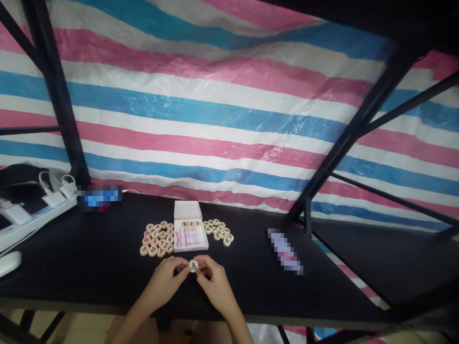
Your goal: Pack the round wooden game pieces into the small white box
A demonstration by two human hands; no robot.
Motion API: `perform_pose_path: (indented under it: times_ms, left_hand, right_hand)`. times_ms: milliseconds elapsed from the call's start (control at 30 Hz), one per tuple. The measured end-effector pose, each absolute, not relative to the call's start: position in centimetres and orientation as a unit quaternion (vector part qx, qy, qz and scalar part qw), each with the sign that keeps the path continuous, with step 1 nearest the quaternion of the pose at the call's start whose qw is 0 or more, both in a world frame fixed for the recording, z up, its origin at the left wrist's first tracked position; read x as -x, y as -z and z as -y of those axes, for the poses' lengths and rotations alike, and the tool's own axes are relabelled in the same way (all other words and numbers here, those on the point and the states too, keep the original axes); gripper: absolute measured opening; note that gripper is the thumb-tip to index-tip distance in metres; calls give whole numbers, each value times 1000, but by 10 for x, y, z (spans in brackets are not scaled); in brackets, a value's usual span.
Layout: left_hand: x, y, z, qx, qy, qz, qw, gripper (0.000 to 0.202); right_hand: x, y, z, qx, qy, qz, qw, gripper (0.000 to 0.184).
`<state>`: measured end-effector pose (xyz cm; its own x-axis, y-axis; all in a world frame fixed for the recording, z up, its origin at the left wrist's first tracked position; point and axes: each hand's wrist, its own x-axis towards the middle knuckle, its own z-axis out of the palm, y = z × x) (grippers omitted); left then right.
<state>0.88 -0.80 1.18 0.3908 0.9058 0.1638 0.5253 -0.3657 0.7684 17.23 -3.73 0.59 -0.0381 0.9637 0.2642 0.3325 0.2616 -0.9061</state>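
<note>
Between my two hands is a round xiangqi piece point(193, 266) with a black character on its face. My left hand point(171, 275) pinches its left edge, and my right hand point(211, 276) grips its right edge. Just beyond them lies an open white box point(191, 248), its lid tipped back; a few black-marked pieces point(191, 224) sit along its far side, above red and purple lines on the box floor. Red-marked pieces point(154, 241) stand in rows left of the box. To its right, more black-marked pieces point(219, 230) lie in a loose group.
The black table point(100, 258) holds a power strip point(39, 210) with white chargers and a white mouse point(10, 263) at the left. A blurred-out item point(285, 251) lies to the right, another point(101, 197) at the back left. Black metal posts point(344, 138) frame a striped sheet point(201, 119).
</note>
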Motion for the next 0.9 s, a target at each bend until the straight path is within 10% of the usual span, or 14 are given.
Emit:
perform_pose_path:
  times_ms: [900]
  left_hand:
    - [-9, -10, 6, -785, -281, -462, 303, 24]
  right_hand:
    - [-173, -5, 36, 526, -332, 622, 476, 24]
